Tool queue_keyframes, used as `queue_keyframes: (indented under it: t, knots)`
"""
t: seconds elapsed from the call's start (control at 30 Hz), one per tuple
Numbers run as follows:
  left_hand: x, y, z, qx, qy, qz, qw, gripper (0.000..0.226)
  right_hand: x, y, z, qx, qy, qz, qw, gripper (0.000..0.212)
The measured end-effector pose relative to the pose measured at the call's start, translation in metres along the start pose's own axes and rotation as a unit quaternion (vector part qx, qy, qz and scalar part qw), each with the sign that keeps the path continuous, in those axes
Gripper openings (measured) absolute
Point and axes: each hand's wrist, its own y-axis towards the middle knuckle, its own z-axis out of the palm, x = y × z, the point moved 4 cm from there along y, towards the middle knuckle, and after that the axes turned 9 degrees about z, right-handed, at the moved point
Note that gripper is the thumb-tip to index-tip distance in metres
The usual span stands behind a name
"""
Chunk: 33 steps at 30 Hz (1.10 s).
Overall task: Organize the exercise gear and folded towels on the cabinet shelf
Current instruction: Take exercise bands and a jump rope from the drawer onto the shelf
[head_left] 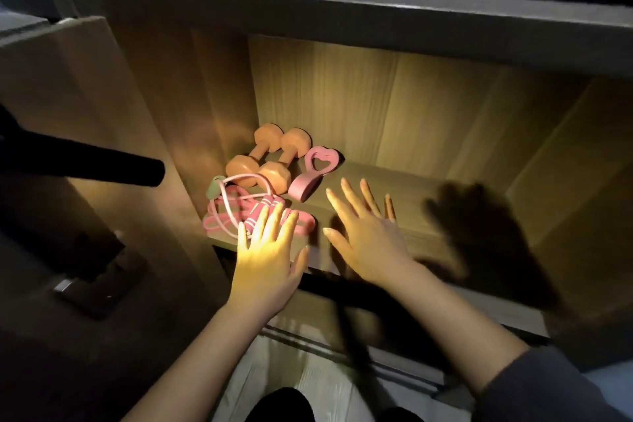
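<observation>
**A:** How are the two hands?

**B:** The left hand (270, 252) is flat, palm down, with the fingers (274, 221) straight and spread apart. It grips nothing. The right hand (371, 233) is the same, palm down, fingers wide, nothing in it.

**A:** What is under them?

**B:** The fingertips of the left hand lie over the pink jump rope (258, 211), on its striped handles. I cannot tell if they really touch it. The rope is coiled at the front edge of the wooden shelf (445, 188), and its loops go out to the left of this hand, where a small green piece (213, 188) sits on the cord. The right hand is over bare shelf, near the left hand but apart from it.

**A:** And further from the hands?

**B:** Just beyond the left fingertips the first orange dumbbell (257, 152) and the second orange dumbbell (286, 161) lie side by side, close together. Beside them, just beyond and left of the right hand's fingertips, lies a pink grip with a heart-shaped ring (305, 185).

**A:** Something else?

**B:** Right of the right hand its dark shadow (479, 226) falls on the shelf. Far left of the left hand a black tube (102, 164) points toward the cabinet, and warm light falls on the left hand. The right arm has a dark sleeve (548, 384)
</observation>
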Motion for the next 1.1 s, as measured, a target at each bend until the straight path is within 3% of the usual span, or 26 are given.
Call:
queue_keyframes:
  t: [0.2,0.3,0.4,0.6,0.87,1.1]
  knots:
    - [-0.021,0.043,-0.059,0.065,-0.043,-0.083,0.994,0.061,-0.016,0.006,-0.077,0.163,0.045,0.065,0.983,0.057]
    - [-0.045,0.046,-0.092,0.119,-0.067,-0.086,0.987,0.063,-0.014,-0.016,-0.129,0.139,0.009,0.068,0.988,0.053]
    - [-0.073,0.044,-0.122,0.182,-0.064,-0.053,0.980,0.064,-0.009,-0.047,-0.166,0.152,0.013,0.037,0.988,0.061]
    - [-0.104,0.052,-0.152,0.314,-0.044,0.033,0.948,0.063,-0.019,-0.101,-0.192,0.291,0.016,0.101,0.951,0.064]
    - [-0.167,0.060,-0.155,0.401,-0.032,0.165,0.901,0.065,-0.062,-0.146,-0.220,0.290,0.066,0.192,0.935,0.066]
    - [-0.292,0.056,-0.131,0.446,-0.039,0.228,0.865,0.067,-0.161,-0.210,-0.248,0.304,0.091,0.221,0.922,0.067]
